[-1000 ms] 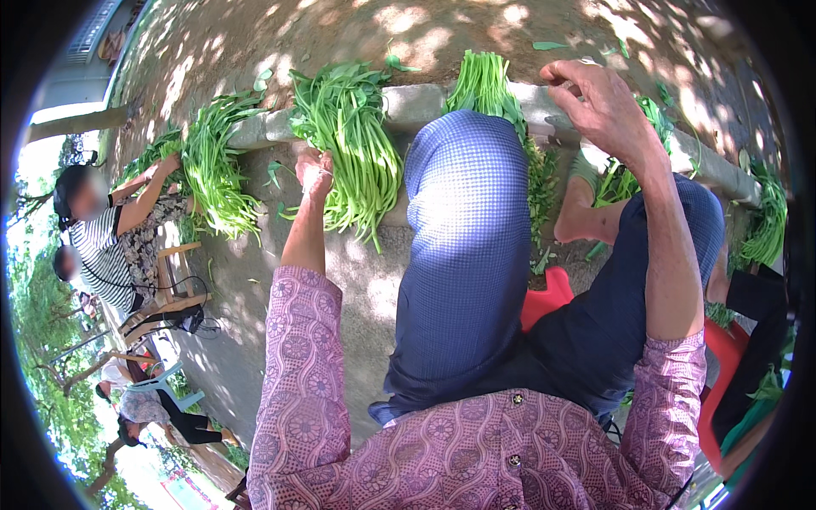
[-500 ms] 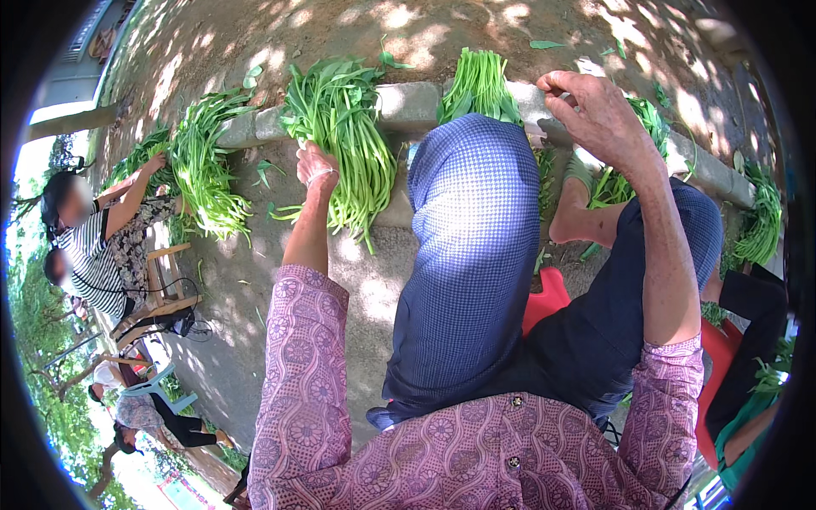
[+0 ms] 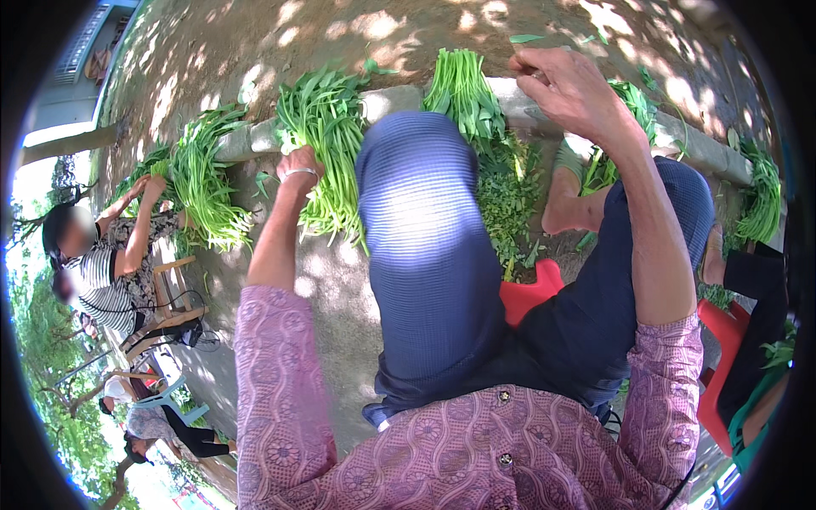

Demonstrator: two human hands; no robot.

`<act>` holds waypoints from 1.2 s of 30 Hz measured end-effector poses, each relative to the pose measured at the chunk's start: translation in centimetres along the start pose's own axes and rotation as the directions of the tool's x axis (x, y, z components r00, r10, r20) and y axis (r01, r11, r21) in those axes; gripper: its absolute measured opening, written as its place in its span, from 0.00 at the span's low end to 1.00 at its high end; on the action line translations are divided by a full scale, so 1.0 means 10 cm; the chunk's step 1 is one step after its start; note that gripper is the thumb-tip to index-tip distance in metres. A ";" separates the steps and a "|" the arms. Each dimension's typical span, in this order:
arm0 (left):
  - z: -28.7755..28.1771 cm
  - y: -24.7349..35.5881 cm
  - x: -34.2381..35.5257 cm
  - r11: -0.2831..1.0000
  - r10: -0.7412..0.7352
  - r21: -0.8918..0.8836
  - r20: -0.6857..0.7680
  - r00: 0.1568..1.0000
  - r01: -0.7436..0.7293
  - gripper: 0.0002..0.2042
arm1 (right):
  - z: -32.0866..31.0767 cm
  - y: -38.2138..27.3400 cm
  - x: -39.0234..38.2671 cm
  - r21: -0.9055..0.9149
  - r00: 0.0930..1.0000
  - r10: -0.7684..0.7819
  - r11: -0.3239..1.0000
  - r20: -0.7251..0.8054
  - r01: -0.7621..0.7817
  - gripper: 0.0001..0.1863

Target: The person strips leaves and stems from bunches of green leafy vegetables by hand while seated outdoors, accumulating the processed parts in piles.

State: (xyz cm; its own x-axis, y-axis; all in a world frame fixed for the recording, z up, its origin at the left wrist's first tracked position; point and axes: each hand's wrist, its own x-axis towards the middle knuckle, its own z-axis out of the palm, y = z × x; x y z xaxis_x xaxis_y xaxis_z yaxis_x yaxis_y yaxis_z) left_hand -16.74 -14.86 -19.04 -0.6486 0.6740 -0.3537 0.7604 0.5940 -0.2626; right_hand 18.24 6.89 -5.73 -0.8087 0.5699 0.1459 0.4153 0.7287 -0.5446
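Honestly, I couldn't tell whether the left hand (image 3: 299, 161) gripped any stems; its fingers were hidden against the big bundle of greens (image 3: 327, 157). That lay across the kerb (image 3: 387, 104), leaves at the far end, stems running nearward and slightly right. The right hand's (image 3: 565, 89) grip hung half curled, its hold unclear. A knee (image 3: 416, 166) partly covered the smaller bundle (image 3: 459, 85).

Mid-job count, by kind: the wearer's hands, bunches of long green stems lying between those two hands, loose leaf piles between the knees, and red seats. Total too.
Wearer's hands: 2 (left hand, right hand)
Green bunches: 2 (larger bunch, smaller bunch)
Loose leaf pile: 1
Red seats, partly hidden: 2 (near seat, far-right seat)
Total: 7
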 end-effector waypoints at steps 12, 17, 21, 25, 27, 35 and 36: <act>-2.23 1.99 -0.79 0.525 0.288 -0.286 -0.826 0.484 -0.801 0.12 | -0.14 0.07 -0.02 0.093 0.986 0.071 0.994 -0.150 -0.058 0.10; -1.78 2.30 -0.70 0.693 0.703 -0.007 -0.217 0.678 -0.721 0.11 | -0.23 0.06 0.00 -0.010 0.990 0.016 1.000 -0.143 -0.017 0.15; -1.84 2.41 -0.70 0.490 0.804 -0.197 -0.276 0.528 -0.849 0.12 | -0.53 0.25 -0.08 0.192 0.976 -0.074 0.975 -0.205 0.114 0.15; -1.84 2.45 -0.55 0.444 0.743 -0.201 -0.462 0.484 -0.873 0.12 | -1.06 0.39 -0.51 0.667 0.915 0.283 0.745 -0.288 -0.021 0.14; -1.87 2.39 -0.59 0.454 0.777 -0.179 -0.400 0.486 -0.873 0.13 | -1.12 0.87 -0.89 0.673 0.896 0.376 0.729 -0.239 -0.126 0.20; -1.87 2.56 -0.71 0.436 0.805 -0.280 -0.304 0.509 -0.856 0.13 | -0.33 2.27 -2.61 0.711 0.482 0.871 0.280 0.093 -0.644 0.15; -1.89 2.49 -0.73 0.459 0.797 -0.250 -0.309 0.519 -0.853 0.13 | -0.16 2.37 -2.64 0.715 0.453 0.880 0.223 0.145 -0.662 0.14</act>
State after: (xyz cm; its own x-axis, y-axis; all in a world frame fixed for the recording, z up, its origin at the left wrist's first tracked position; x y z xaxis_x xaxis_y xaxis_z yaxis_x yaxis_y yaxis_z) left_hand 6.27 3.33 -6.00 0.2591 0.9589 -0.1159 0.8935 -0.1924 0.4059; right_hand 50.11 9.76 -21.17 -0.0614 0.8439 -0.5330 0.3301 -0.4868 -0.8087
